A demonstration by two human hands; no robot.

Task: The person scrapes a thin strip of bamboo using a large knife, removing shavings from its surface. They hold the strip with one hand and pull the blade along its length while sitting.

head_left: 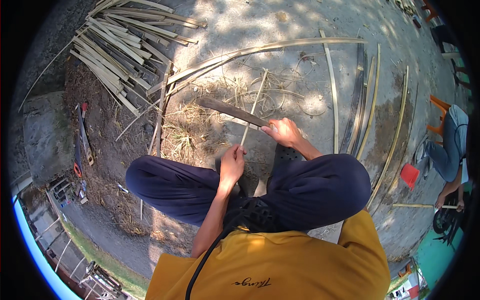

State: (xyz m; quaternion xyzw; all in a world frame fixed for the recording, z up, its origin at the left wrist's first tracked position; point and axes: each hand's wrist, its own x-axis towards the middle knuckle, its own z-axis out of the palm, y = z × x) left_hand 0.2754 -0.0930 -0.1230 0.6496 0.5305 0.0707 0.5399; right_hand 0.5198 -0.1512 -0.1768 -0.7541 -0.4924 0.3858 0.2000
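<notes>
The person sits on the ground with knees bent, in dark blue trousers and a yellow shirt. The left hand is closed around the near end of a thin bamboo strip. The strip runs up and away from that hand, over the concrete ground. The right hand is closed around the handle of a long dark knife. The knife blade points away to the left of the right hand and crosses the strip just above the left hand. The blade and the strip touch where they cross. The two hands are near each other but do not touch; the right one is a little farther out than the left.

Around the blade lies a heap of thin curly bamboo shavings and dry bits. Far out to the left of the left hand is a pile of split bamboo slats. Long bent bamboo strips lie to the right of the right hand. One very long strip curves over the ground beyond both hands. A small saw lies on the dirt well to the left.

Far to the right, another person sits on an orange chair and bends down to a bamboo piece. A red scoop lies near that person's feet.
</notes>
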